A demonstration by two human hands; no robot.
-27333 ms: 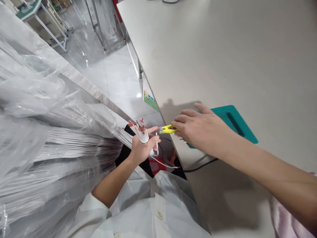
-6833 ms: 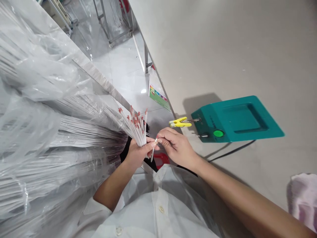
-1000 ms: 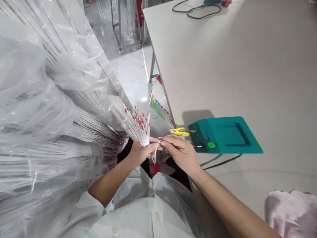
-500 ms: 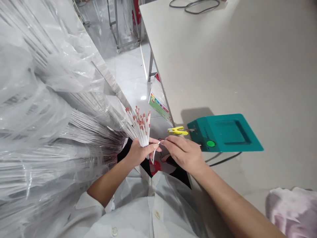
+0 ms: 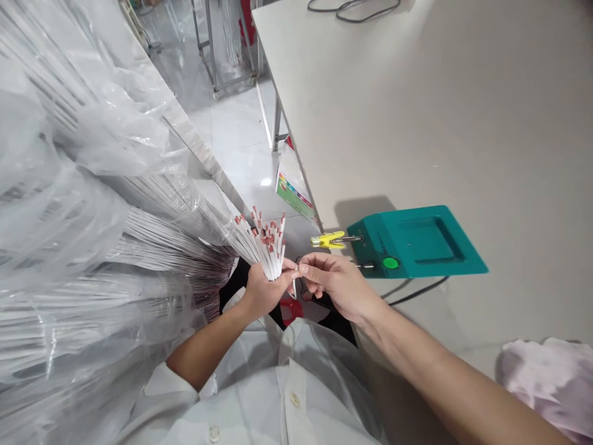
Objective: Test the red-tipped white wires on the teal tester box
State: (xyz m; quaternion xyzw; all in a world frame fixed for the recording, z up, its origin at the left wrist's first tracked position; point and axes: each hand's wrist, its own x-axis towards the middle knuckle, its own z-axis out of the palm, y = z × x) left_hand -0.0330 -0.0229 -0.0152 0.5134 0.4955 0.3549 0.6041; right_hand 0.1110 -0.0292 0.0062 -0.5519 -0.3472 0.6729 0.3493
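My left hand (image 5: 263, 290) is wrapped round a bundle of white wires (image 5: 271, 259), whose reddish-brown bare ends fan out upward. One wire bends away from the bundle towards my left thumb. At that thumb tip my right hand (image 5: 340, 281) pinches with thumb and forefinger, apparently on this single wire's end; the fingers mostly hide it. Just beyond my right hand, a teal device (image 5: 430, 241) with a lit green button (image 5: 391, 263) lies on the table. A yellow clip (image 5: 330, 240) sits on one of its metal prongs.
Plastic-wrapped bundles of white wires (image 5: 157, 238) fill the left side. The pale table (image 5: 417, 123) spans the right, with a black cable (image 5: 356, 12) at its far end and a pinkish cloth (image 5: 549, 383) near me. A printed box (image 5: 294, 191) stands on the floor beyond.
My right hand has closed in on my left thumb, its fingers now curled more tightly. The loose wire shows less between the hands. The view has shifted slightly.
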